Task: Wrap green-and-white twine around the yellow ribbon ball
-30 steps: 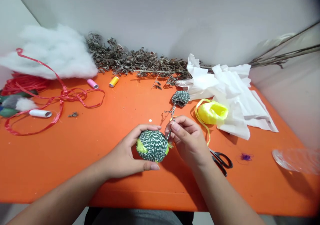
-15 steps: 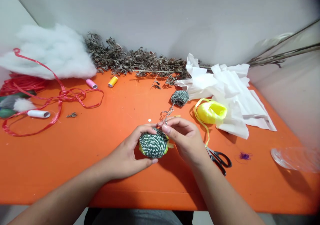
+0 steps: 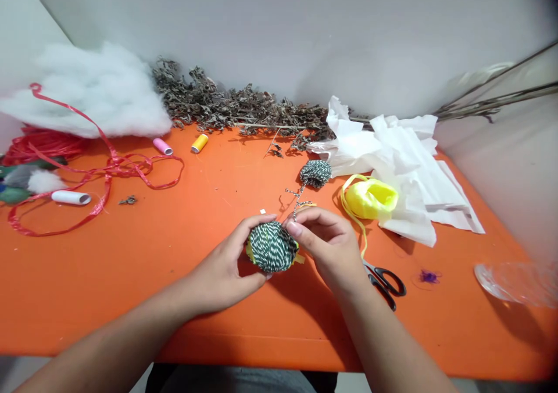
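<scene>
An orange table top (image 3: 131, 306) spreads across the view, and everything on it can be placed from one green-and-white twine-wrapped ball (image 3: 271, 246), held just above the table's near part. Well to the ball's left lie a mound of polyester fibrefill (image 3: 82, 93) and loops of red raffia ribbon (image 3: 114, 163). Dried leafy sprigs (image 3: 226, 105) run along the wall beyond it. To its right lie crumpled white tissue paper (image 3: 405, 172), a neon-yellow raffia bundle (image 3: 370, 199) and black-handled scissors (image 3: 386, 282). The ball is roundish, with no clear long axis, and yellow material shows at its edges. It sits between the forearms, directly in the left hand (image 3: 220, 271), which is the nearer hand and is half open: its fingers curve over the top and its thumb lies beneath, gripping the ball. The right hand (image 3: 326, 245) is just right of the ball and closes into a pinch, thumb and forefinger together on a twisted twine strand (image 3: 299, 200). That strand rises away from the ball to a smaller twine bundle (image 3: 315, 173) lying on the table beyond. Whether the right hand also touches the ball cannot be told.
</scene>
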`<state>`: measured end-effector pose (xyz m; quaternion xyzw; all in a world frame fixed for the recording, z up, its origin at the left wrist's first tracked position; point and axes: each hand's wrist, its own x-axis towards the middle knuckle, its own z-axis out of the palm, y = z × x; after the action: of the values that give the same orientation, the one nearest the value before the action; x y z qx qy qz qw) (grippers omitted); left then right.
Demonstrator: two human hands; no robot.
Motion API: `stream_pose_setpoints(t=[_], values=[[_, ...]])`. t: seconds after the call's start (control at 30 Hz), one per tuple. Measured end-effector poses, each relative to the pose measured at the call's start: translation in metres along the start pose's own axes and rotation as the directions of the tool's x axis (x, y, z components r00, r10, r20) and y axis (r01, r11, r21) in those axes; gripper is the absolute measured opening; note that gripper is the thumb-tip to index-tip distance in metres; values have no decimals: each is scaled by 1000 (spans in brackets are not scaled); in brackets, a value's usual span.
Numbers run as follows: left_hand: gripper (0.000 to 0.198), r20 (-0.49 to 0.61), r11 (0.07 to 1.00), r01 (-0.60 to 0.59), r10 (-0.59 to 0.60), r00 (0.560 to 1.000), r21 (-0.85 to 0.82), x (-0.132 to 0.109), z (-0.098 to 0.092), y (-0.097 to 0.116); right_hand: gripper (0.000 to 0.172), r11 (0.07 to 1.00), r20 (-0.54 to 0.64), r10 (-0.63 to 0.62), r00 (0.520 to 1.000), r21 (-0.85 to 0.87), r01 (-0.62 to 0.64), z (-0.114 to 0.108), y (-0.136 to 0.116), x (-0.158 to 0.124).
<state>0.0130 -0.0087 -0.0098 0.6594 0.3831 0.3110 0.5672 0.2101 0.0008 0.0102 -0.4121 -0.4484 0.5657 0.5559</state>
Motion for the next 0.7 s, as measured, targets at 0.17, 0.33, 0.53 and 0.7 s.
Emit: stream_pose_setpoints(t=[0.17, 0.33, 0.53, 0.7], values=[[70, 3, 987, -120, 121, 993, 103, 1, -1, -1, 9, 999, -19, 39, 999, 5, -39, 1, 0, 1], [59, 2, 992, -95, 95, 995, 88, 1, -1, 1, 11, 996, -36, 79, 996, 33, -77, 2, 0, 1], [61, 3, 1000, 21, -21, 1000, 9, -2, 0, 4, 13, 994, -67, 104, 992, 53, -101, 3, 0, 1], [62, 40, 992, 96, -92, 995, -87, -2, 0, 7, 13, 992, -88, 115, 989, 56, -111, 3, 0, 3]])
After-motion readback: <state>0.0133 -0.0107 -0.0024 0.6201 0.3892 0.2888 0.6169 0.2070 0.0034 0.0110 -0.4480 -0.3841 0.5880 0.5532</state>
